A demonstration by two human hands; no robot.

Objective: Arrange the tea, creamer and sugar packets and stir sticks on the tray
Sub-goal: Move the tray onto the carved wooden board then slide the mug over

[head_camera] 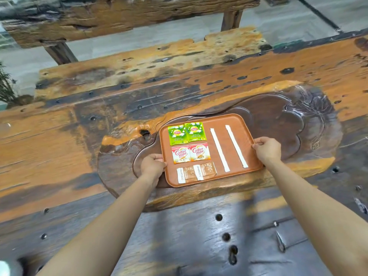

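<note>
A brown rectangular tray point(225, 121) lies in the carved hollow of a wooden table. On its left half sit two green tea packets point(186, 133) at the far end, two white and red creamer packets point(190, 153) in the middle, and two clear sugar packets point(196, 172) nearest me. Two white wrapped stir sticks point(220, 150) point(236, 146) lie parallel on the right half. My left hand point(152, 166) grips the tray's left edge. My right hand point(266, 149) grips the tray's right edge.
The rough orange and dark wooden table point(79, 136) has a carved dark basin point(278, 120) around the tray. A wooden bench point(139, 56) stands beyond it. A plant point(6, 86) is at the far left. Metal fittings point(280, 242) stick up near me on the right.
</note>
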